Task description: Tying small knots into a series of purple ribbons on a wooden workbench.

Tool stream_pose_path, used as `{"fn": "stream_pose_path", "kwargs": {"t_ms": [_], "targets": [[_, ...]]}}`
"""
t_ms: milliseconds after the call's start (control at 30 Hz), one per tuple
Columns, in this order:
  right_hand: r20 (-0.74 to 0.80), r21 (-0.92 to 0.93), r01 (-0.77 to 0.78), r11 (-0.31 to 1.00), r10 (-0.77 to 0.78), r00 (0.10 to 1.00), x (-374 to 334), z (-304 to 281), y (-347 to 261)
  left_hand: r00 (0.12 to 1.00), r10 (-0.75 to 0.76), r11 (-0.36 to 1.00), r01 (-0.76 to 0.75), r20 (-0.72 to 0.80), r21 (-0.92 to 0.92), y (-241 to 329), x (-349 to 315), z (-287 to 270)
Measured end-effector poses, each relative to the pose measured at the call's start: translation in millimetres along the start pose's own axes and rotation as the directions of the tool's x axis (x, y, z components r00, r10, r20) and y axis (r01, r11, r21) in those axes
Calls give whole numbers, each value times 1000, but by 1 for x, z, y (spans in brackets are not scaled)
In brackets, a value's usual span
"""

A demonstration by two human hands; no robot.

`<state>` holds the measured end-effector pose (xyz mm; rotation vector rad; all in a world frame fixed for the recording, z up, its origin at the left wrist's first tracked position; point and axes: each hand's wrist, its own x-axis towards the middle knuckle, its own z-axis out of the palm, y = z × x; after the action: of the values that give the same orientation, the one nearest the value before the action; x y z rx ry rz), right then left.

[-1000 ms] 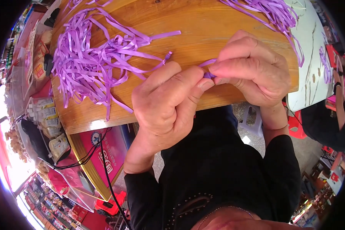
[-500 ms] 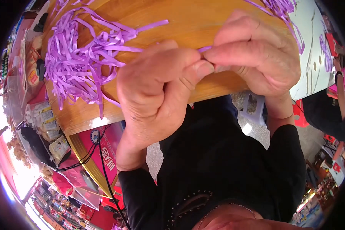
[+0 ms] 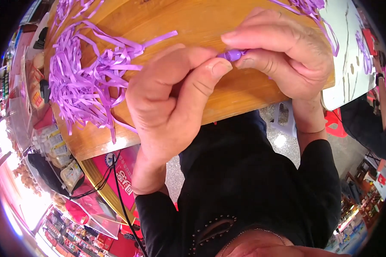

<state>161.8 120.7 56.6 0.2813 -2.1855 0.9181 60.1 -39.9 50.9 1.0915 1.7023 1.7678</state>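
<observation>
Left hand (image 3: 176, 107) curled nearly closed, thumb and forefinger pinching small purple strip piece (image 3: 232, 54). Right hand (image 3: 283, 51) likewise closed, fingertips gripping same piece from other end, above wooden bench (image 3: 193, 25). Loose purple strip pile (image 3: 88, 81) lies left on bench.

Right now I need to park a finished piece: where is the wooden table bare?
Bare wood shows on the wooden table between the pile of purple strips and the right hand, above the left hand. The left side is crowded with strips.

Purple strip (image 3: 232, 54) mostly hidden between fingertips of left hand (image 3: 171, 107) and right hand (image 3: 283, 51); shape unclear.
</observation>
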Motion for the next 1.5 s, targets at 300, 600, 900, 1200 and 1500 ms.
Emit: {"fn": "stream_pose_path", "kwargs": {"t_ms": [300, 600, 900, 1200, 1500], "targets": [[-17, 150, -66, 987, 69, 997, -7, 0, 6, 956, 279, 831, -286, 87, 477, 1, -1, 2], [-40, 195, -147, 970, 158, 987, -6, 7, 1, 899, 430, 749, -406, 83, 523, -6, 3, -2], [6, 151, 7, 988, -8, 1000, -11, 9, 6, 884, 455, 721, -436, 108, 538, -9, 0, -8], [-11, 102, -19, 995, 20, 1000, -10, 12, 3, 967, 248, 860, -245, 53, 448, 3, -6, -9], [-26, 34, 66, 997, -66, 998, -8, 13, 1, 921, 390, 789, -350, 28, 505, 0, -2, -7]]}}
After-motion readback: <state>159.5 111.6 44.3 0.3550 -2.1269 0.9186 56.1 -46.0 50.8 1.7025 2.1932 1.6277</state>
